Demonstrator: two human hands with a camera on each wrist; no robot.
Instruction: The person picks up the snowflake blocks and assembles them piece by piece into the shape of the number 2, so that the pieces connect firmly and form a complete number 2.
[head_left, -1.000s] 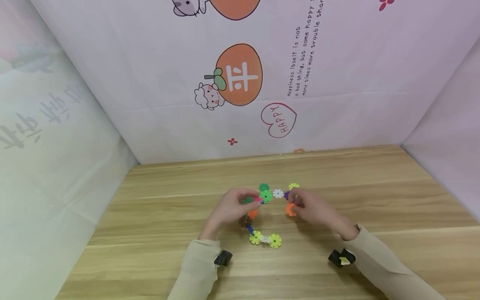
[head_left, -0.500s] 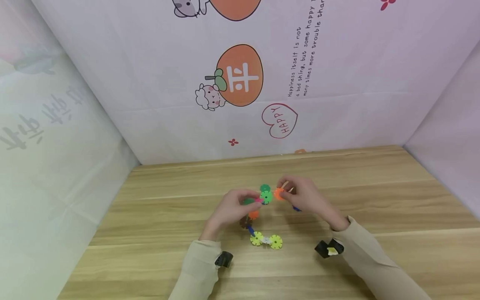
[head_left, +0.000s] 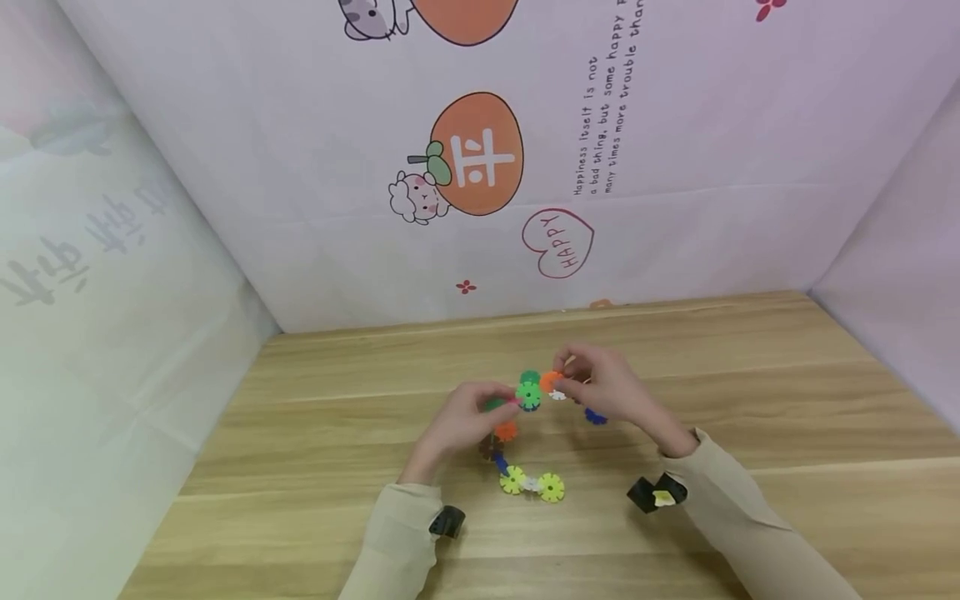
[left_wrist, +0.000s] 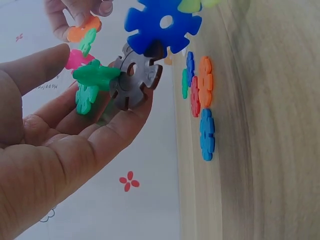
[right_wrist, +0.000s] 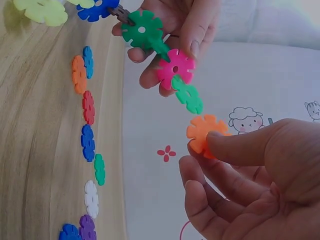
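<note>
My left hand [head_left: 468, 418] holds a chain of notched plastic snowflake discs, its thumb and fingers pinching around a pink disc [right_wrist: 175, 72]. From there the chain runs through a dark green disc [right_wrist: 139, 31], a brown disc [left_wrist: 131, 82] and a blue disc [left_wrist: 150, 22] to yellow discs [head_left: 551, 488] at its near end. A light green disc [right_wrist: 186, 94] sticks out beyond the pink one. Between thumb and fingertips, my right hand [head_left: 606, 387] pinches an orange disc [right_wrist: 199, 131]. Its edge lies close to the light green disc; I cannot tell whether they touch.
Loose discs lie on the wooden table [head_left: 300, 500], among them a red disc [right_wrist: 88, 107], a white disc [right_wrist: 91, 199] and a purple disc [right_wrist: 87, 227]. A printed cloth [head_left: 337, 250] stands behind the table, with more cloth at both sides.
My right hand has picked up the orange disc from among the loose discs on the right and carried it left towards the light green disc. My left hand has barely moved.
</note>
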